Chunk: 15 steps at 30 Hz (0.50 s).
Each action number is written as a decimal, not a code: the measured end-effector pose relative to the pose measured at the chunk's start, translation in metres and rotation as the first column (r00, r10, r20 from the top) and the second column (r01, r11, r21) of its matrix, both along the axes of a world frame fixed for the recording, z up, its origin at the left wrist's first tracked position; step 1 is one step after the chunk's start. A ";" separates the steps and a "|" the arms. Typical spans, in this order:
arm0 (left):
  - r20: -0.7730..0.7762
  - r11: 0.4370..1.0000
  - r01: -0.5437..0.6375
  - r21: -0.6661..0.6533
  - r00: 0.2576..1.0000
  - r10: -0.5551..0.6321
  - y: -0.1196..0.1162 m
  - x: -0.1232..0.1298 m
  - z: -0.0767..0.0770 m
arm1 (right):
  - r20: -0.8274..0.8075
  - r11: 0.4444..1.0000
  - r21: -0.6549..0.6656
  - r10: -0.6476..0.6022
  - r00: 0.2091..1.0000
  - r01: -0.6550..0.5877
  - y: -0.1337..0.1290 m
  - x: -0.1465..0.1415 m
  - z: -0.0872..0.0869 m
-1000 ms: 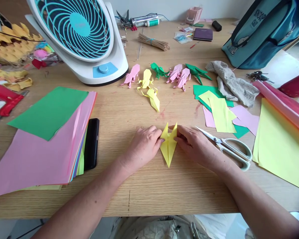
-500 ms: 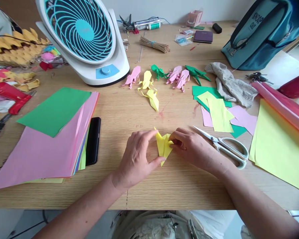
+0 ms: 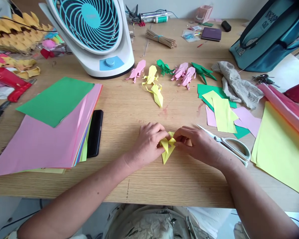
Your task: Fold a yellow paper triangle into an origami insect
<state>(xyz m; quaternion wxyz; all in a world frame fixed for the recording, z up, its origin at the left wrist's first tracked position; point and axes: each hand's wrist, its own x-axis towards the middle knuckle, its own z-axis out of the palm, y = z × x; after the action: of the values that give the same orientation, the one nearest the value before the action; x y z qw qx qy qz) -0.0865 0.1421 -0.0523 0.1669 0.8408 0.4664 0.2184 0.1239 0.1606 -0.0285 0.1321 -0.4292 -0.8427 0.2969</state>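
Observation:
A folded yellow origami paper [image 3: 167,154] lies at the middle front of the table, its sharp tip toward me. My left hand [image 3: 150,142] pinches its left side between thumb and fingers. On its right side, the thumb and index finger of my right hand [image 3: 195,144] close on a small flap. Some of the paper is hidden behind my fingertips. Beside my right wrist lie white-handled scissors [image 3: 235,146], their blades slightly apart. Finished origami figures stand farther back: yellow ones [image 3: 157,94], pink ones [image 3: 188,77] and green ones [image 3: 201,70].
At left, a stack of coloured paper [image 3: 47,142] lies beside a black phone [image 3: 94,132]. A white fan [image 3: 109,63] stands behind it. Paper scraps [image 3: 223,114], a grey cloth [image 3: 236,84], yellow sheets [image 3: 281,152] and a teal bag [image 3: 266,39] are at right.
My left hand has closed in from the paper's outer edge to pinch its left side. A flap there now stands folded up. My right hand keeps its hold; the view has shifted slightly.

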 end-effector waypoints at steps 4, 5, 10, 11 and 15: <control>0.021 0.999 -0.024 -0.043 0.999 0.025 0.004 0.001 -0.001 | 0.001 0.999 0.034 -0.041 0.999 0.041 0.000 -0.001 0.000; 0.023 0.998 -0.033 -0.051 0.999 0.034 0.005 0.001 -0.001 | 0.005 0.998 0.044 -0.047 0.999 0.047 0.001 -0.001 0.000; 0.001 0.997 -0.065 -0.031 0.998 0.065 0.004 0.004 -0.003 | 0.028 0.994 0.094 -0.059 0.998 0.056 0.002 -0.003 -0.004; -0.008 0.998 -0.063 -0.024 0.998 0.063 0.004 0.004 -0.003 | 0.028 0.992 0.100 -0.075 0.997 0.072 0.002 -0.003 -0.005; -0.021 0.998 -0.066 -0.008 0.998 0.066 0.004 0.005 -0.004 | 0.029 0.986 0.094 -0.140 0.990 0.137 0.002 -0.004 -0.008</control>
<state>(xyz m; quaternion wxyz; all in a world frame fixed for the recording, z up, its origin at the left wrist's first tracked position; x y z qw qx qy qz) -0.0815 0.1460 -0.0559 0.1585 0.8265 0.4965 0.2128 0.1204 0.1629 -0.0367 0.1572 -0.4854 -0.8258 0.2403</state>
